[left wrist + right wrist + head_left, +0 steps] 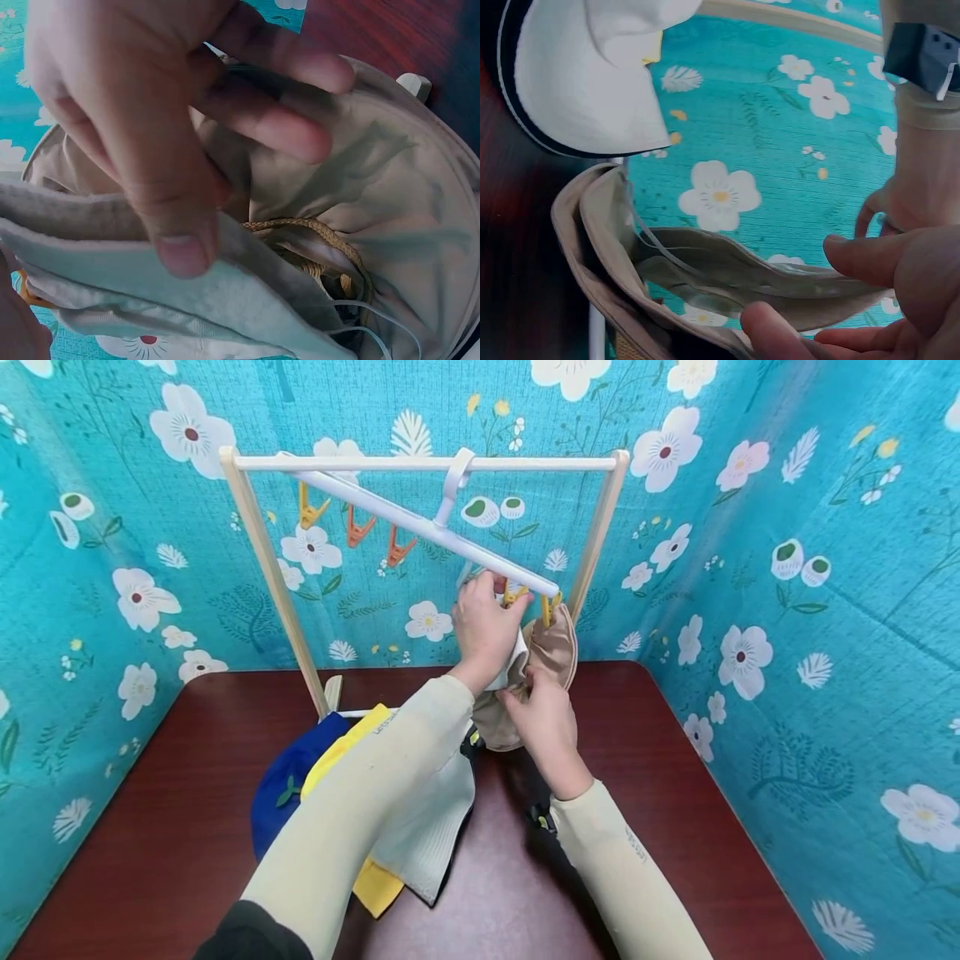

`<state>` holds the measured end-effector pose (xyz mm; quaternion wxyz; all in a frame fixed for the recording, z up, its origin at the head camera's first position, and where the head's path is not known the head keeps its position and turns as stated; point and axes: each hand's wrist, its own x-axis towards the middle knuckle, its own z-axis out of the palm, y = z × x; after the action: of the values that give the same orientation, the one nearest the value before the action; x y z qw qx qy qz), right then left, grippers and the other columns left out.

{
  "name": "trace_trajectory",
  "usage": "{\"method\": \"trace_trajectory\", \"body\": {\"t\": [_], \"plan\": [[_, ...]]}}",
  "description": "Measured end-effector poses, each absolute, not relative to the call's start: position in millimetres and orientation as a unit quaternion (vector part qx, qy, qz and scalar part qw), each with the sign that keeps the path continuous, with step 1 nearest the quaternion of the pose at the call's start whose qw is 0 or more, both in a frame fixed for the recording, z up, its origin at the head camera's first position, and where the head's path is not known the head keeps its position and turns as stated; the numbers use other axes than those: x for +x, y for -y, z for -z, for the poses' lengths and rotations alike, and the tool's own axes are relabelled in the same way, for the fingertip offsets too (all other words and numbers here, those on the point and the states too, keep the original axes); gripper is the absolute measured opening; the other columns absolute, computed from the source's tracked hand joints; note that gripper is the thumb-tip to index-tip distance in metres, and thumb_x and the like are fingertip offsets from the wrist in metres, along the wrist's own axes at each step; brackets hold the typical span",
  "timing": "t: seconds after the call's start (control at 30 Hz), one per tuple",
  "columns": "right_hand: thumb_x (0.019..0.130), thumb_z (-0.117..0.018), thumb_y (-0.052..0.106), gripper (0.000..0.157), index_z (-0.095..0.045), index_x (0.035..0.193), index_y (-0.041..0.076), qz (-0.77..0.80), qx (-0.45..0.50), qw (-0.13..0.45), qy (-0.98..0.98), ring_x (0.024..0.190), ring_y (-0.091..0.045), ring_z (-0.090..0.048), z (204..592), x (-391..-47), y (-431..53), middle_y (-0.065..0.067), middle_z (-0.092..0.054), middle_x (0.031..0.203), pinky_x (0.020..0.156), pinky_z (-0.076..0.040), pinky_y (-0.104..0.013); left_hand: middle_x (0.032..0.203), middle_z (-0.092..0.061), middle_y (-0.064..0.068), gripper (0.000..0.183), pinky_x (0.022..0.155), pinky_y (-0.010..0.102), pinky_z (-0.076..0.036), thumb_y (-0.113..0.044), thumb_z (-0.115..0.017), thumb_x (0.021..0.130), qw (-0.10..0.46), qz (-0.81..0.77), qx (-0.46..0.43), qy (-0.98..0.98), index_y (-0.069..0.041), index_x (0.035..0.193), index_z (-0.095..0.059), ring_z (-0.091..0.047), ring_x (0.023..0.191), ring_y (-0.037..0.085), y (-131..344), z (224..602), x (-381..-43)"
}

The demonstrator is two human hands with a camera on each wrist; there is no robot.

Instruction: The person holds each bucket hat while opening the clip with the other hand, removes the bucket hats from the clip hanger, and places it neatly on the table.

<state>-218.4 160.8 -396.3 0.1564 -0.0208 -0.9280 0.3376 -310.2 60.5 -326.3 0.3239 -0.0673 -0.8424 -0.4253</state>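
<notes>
A beige brimmed hat (558, 647) with a pale inner band (97, 259) and a brown cord (315, 225) hangs at the low right end of a white hanger (420, 522). A yellow clip (551, 610) grips its edge there. My left hand (483, 622) is up at the hanger, its thumb and fingers pinching another yellow clip (515, 593). Lower down, my right hand (546, 722) pinches the hat's fabric; its thumb (184, 251) lies over the inner band in the left wrist view.
The hanger tilts on a rack's white bar (345, 463), with orange clips (360, 527) and a yellow clip (309, 510) on its raised side. Under my left arm lie a blue hat (273, 793), a yellow item (378, 889) and a white hat with dark edging (585, 82).
</notes>
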Motion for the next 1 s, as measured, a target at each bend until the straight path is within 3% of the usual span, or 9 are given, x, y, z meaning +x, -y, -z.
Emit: {"method": "trace_trajectory", "body": {"t": [0.13, 0.37, 0.6, 0.77, 1.0], "plan": [[0.090, -0.075, 0.047, 0.038, -0.067, 0.111, 0.017, -0.298, -0.035, 0.163, 0.940, 0.068, -0.021, -0.061, 403.5, -223.3, -157.4, 0.002, -0.068, 0.088, 0.056, -0.045, -0.040, 0.096, -0.067, -0.001, 0.038, 0.087, 0.042, -0.044, -0.047, -0.081, 0.087, 0.326, 0.426, -0.064, 0.841, -0.015, 0.105, -0.067, -0.059, 0.094, 0.019, -58.1, 328.9, -309.0], [0.090, -0.073, 0.049, 0.029, -0.072, 0.099, 0.021, -0.274, -0.045, 0.182, 0.943, 0.065, -0.024, -0.064, 412.7, -227.5, -157.3, 0.005, -0.063, 0.069, 0.056, -0.047, -0.045, 0.093, -0.067, -0.003, 0.036, 0.088, 0.041, -0.045, -0.044, -0.081, 0.087, 0.330, 0.437, -0.068, 0.834, -0.015, 0.102, -0.067, -0.059, 0.091, 0.018, -57.2, 331.8, -307.7], [0.088, -0.075, 0.051, 0.030, -0.069, 0.091, 0.022, -0.264, -0.039, 0.191, 0.945, 0.066, -0.026, -0.066, 415.3, -229.4, -152.6, 0.004, -0.066, 0.070, 0.056, -0.049, -0.049, 0.097, -0.070, -0.002, 0.035, 0.094, 0.042, -0.044, -0.044, -0.081, 0.087, 0.317, 0.440, -0.068, 0.837, -0.016, 0.103, -0.068, -0.062, 0.096, 0.017, -57.3, 329.7, -305.1], [0.095, -0.067, 0.040, 0.020, -0.069, 0.085, 0.023, -0.258, -0.038, 0.219, 0.940, 0.068, -0.029, -0.068, 415.9, -233.3, -154.3, 0.003, -0.068, 0.073, 0.059, -0.052, -0.051, 0.097, -0.071, -0.002, 0.034, 0.094, 0.041, -0.044, -0.045, -0.081, 0.088, 0.313, 0.442, -0.069, 0.838, -0.017, 0.101, -0.068, -0.063, 0.096, 0.016, -57.7, 326.8, -305.0], [0.097, -0.065, 0.029, 0.024, -0.063, 0.074, 0.022, -0.258, -0.020, 0.284, 0.923, 0.061, -0.031, -0.064, 418.8, -240.1, -162.4, 0.001, -0.065, 0.065, 0.056, -0.050, -0.051, 0.094, -0.071, -0.002, 0.035, 0.091, 0.040, -0.045, -0.042, -0.083, 0.086, 0.312, 0.449, -0.070, 0.834, -0.012, 0.099, -0.069, -0.063, 0.092, 0.016, -58.2, 318.1, -307.8]]}}
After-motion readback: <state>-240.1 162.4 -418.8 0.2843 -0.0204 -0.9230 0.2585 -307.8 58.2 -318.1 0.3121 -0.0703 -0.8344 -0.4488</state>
